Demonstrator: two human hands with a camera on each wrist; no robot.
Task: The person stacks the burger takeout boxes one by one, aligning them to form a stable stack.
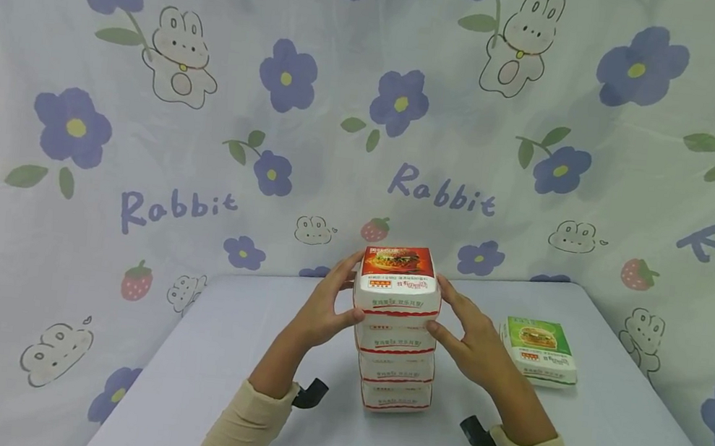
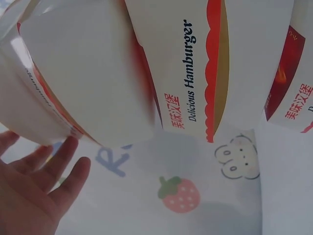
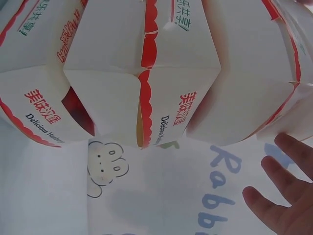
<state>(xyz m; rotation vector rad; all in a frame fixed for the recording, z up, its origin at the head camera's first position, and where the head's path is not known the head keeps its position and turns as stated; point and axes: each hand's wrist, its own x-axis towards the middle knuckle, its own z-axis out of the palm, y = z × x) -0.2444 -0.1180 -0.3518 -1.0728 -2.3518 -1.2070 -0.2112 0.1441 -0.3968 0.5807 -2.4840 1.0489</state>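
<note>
Several white hamburger boxes with wavy red edging stand in a stack. The uppermost hamburger box [image 1: 398, 285] has a red lid picture of a burger; a lower hamburger box [image 1: 395, 394] forms the base. My left hand [image 1: 327, 307] is at the left side of the top box, thumb by its lower front edge. In the left wrist view, its spread fingers [image 2: 68, 156] overlap that box's edge. At the opposite side is my right hand [image 1: 473, 337], thumb near the front corner. The right wrist view shows its fingers [image 3: 279, 178] spread and fairly straight beside the box.
A green-topped hamburger box [image 1: 540, 351] lies on the white table [image 1: 218, 368] to the right, beyond my right forearm. Behind the table hangs a curtain [image 1: 338, 155] printed with rabbits and flowers. Black wrist mounts [image 1: 311, 394] jut out below both hands.
</note>
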